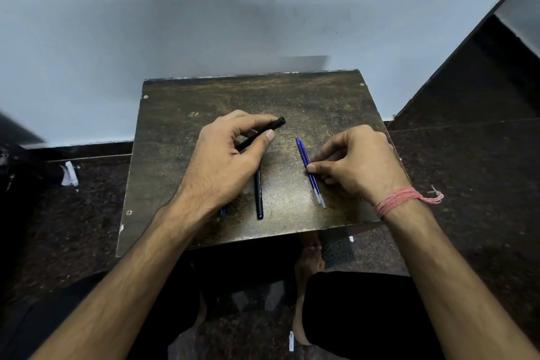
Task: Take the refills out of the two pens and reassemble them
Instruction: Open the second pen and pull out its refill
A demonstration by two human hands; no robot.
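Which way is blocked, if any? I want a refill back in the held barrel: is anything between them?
Nothing visible: bare table separates the refills under the right hand from the barrel in the left hand.

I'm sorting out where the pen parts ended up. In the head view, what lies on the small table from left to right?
Left hand gripping a black pen barrel → second black barrel lying on the table → two blue refills side by side → right hand pinching them.

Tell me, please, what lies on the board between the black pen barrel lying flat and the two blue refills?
In the head view, nothing lies between the black pen barrel and the blue refills; that stretch of the board is bare.
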